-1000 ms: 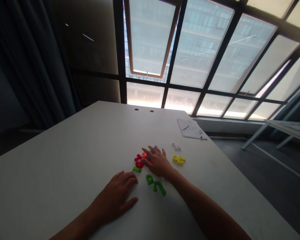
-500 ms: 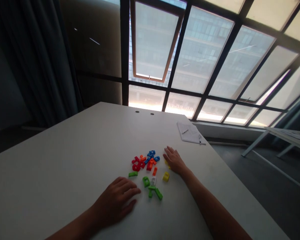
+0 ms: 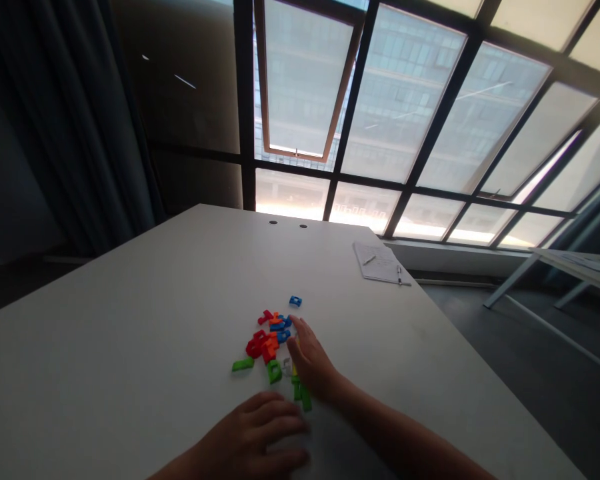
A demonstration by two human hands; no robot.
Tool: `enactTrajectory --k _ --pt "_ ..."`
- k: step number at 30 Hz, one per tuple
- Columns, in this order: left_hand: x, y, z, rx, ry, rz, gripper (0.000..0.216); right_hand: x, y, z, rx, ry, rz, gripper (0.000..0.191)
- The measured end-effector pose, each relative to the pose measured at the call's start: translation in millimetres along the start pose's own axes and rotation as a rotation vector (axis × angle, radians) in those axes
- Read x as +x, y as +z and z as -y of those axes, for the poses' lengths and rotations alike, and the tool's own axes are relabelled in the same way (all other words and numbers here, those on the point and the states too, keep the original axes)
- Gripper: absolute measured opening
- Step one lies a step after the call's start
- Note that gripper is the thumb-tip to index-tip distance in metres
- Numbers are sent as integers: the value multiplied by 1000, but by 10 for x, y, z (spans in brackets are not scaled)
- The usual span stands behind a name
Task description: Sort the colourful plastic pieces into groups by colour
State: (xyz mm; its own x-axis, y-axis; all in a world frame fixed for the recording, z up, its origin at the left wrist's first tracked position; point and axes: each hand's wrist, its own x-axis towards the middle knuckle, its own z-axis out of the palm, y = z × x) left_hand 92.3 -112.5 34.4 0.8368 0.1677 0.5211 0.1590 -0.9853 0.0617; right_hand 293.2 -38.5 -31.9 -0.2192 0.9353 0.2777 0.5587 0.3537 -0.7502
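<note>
Several small coloured plastic pieces lie in a loose heap on the white table (image 3: 140,333). My right hand (image 3: 313,360) stands on its edge along the heap's right side, fingers stretched, touching or nearly touching the pieces. Beside its palm are a mostly hidden yellow piece (image 3: 295,368), a pale grey piece (image 3: 287,366) and a green piece (image 3: 306,397). Red pieces (image 3: 255,344), an orange piece (image 3: 270,347) and blue pieces (image 3: 283,336) bunch further left. My left hand (image 3: 260,430), slightly blurred, hovers nearer to me with fingers apart, holding nothing.
One blue piece (image 3: 295,301) lies apart behind the heap, and a green bar (image 3: 243,365) lies at its left. Paper sheets (image 3: 377,260) with pens rest by the table's right edge. Another table (image 3: 575,263) stands at right, and windows (image 3: 405,100) line the back.
My right hand has swept left and toward me, bringing the yellow pieces and neighbours closer to the heap. My left hand has moved right and nearer to me.
</note>
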Motion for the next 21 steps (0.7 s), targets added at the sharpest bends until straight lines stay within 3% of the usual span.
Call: enactTrajectory --k 3,7,10,13,17,21 --pt "-29 68 -57 2 18 16 17 21 -79 50 71 -134 -23 65" --pt "-90 199 -37 58 24 1 18 224 -316 -150 10 -266 -209 50" --pt "-48 311 -13 134 27 13 25 400 -410 -418 156 -21 -461 47" --pt "138 456 -3 167 80 92 38 492 -414 -613 346 167 -574 48" --pt "518 686 106 132 80 169 43 492 -471 -693 419 190 -588 48" --pt "742 817 396 151 -23 222 43 464 -670 -763 290 162 -652 46"
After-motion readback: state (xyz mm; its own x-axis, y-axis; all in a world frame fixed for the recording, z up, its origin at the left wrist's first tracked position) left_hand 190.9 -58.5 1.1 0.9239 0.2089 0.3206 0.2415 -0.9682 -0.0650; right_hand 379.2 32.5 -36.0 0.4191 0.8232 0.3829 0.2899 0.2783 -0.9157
